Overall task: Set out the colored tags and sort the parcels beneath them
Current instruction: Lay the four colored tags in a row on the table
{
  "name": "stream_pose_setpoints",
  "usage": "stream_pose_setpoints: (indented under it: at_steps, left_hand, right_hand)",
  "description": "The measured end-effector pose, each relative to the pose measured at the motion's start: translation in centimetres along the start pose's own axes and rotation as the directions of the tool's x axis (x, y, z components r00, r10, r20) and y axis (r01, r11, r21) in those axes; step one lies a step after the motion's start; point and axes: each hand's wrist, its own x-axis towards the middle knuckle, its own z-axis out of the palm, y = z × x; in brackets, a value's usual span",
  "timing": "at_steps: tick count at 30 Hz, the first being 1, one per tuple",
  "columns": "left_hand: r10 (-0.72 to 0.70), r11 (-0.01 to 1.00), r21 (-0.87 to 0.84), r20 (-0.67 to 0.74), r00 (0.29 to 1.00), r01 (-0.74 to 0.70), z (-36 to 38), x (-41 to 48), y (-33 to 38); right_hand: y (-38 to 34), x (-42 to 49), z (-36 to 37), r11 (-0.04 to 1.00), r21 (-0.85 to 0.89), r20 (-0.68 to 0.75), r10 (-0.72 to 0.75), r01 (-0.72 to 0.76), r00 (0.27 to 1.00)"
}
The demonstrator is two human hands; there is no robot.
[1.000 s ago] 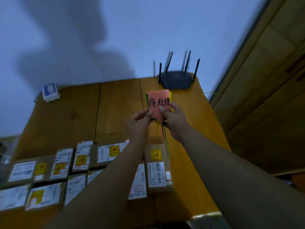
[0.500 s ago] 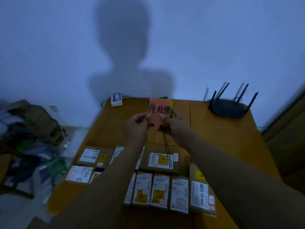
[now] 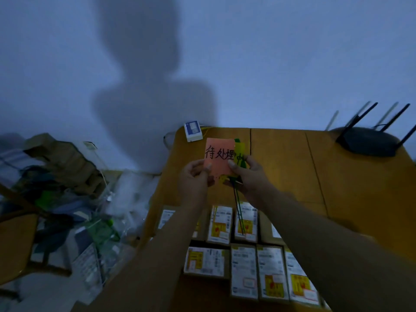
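Both hands hold a small stack of colored tags above the wooden table (image 3: 351, 190). The front one is a pink tag (image 3: 218, 156) with black handwritten characters. My left hand (image 3: 195, 179) pinches its lower left edge. My right hand (image 3: 247, 174) grips the right side, where a yellow tag (image 3: 239, 152) and a green one peek out behind. Thin strings (image 3: 238, 212) dangle from the stack. Several brown parcels (image 3: 244, 270) with white and yellow labels lie in rows at the near part of the table, partly hidden by my forearms.
A black router (image 3: 369, 143) with antennas sits at the table's far right. A small white box (image 3: 192, 131) stands at the far left corner. Left of the table, clutter of bags and boxes (image 3: 67, 199) covers the floor. A wall stands behind.
The view has swung to the left, so the table now sits to the right and the floor clutter shows. The pink tag has slid left, uncovering more of the yellow tag behind.
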Motion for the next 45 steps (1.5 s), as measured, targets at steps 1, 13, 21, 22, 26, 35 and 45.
stream_pose_setpoints:
  at_steps: [1,13,21,22,26,35,45]
  left_hand:
    - [-0.025,1.0,0.005,0.007,1.0,0.025,-1.2,1.3,-0.3]
    - [-0.199,0.979,0.063,0.058,0.978,0.195,-8.2,13.7,-6.7]
    - [-0.197,0.932,0.278,-0.157,0.968,0.234,-9.3,25.2,-14.0]
    - [-0.183,0.913,0.333,-0.184,0.966,0.236,-9.3,26.2,-14.9]
    - [-0.133,0.801,0.558,-0.187,0.973,0.217,-9.1,28.6,-17.6]
    - [0.125,0.069,0.913,0.392,0.911,-0.402,-9.5,28.2,-20.1]
    - [0.022,0.103,0.907,0.408,0.913,-0.408,-9.8,28.1,-20.2]
  right_hand:
    - [0.9,0.8,1.0,1.0,0.004,-0.018,0.014,-0.014,1.0]
    - [9.7,9.6,6.2,0.996,-0.031,-0.176,0.076,-0.082,0.982]
    - [13.7,13.3,4.7,0.994,-0.016,-0.224,0.102,-0.108,0.969]
    - [14.1,13.6,4.6,0.994,-0.029,-0.231,0.1,-0.109,0.968]
    - [15.1,14.8,4.3,0.993,-0.06,-0.238,0.084,-0.101,0.968]
    - [16.1,16.8,3.4,0.995,0.013,-0.236,0.101,-0.1,0.966]
    - [15.6,17.7,1.5,0.996,0.046,-0.26,0.083,-0.073,0.962]
